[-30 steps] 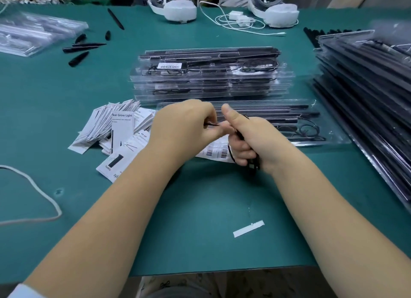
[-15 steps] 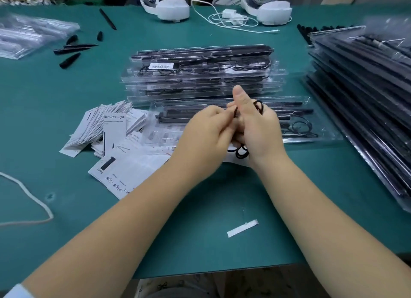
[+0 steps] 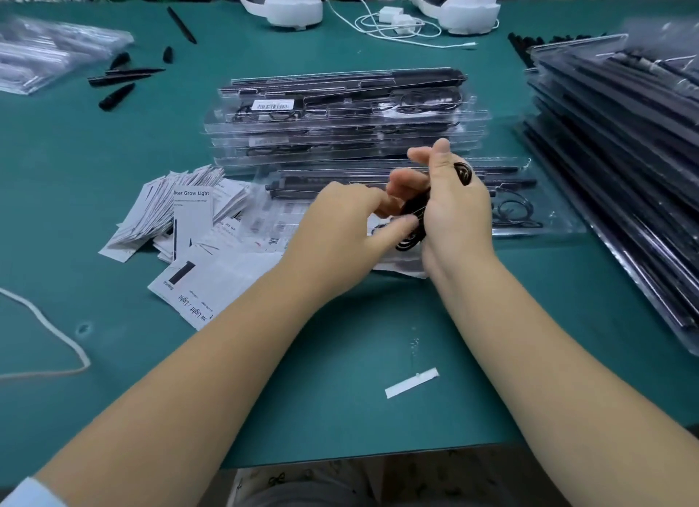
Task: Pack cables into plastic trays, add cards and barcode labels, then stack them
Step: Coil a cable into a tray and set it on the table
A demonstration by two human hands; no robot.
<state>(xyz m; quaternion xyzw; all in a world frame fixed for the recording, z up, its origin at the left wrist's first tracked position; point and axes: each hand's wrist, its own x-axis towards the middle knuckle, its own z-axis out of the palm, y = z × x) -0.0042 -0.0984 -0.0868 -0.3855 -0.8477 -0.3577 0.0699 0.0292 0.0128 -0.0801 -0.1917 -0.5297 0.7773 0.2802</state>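
Black cable [image 3: 410, 219] coil, one, gripped by two hands: left hand [image 3: 340, 223], right hand [image 3: 454, 211].

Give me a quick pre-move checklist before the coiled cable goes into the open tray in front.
1. Cable secured: ok. The right hand grips the black cable, with the left hand on its loops.
2. Coil tidy enough to fit: cannot tell; fingers hide most of it.
3. Open tray within reach, right behind the hands: ok.
4. Free pocket in that tray: cannot tell; one coil already lies at its right end.
5. Cards close by at left: ok.
6. Finished stack sitting level for stacking: ok.
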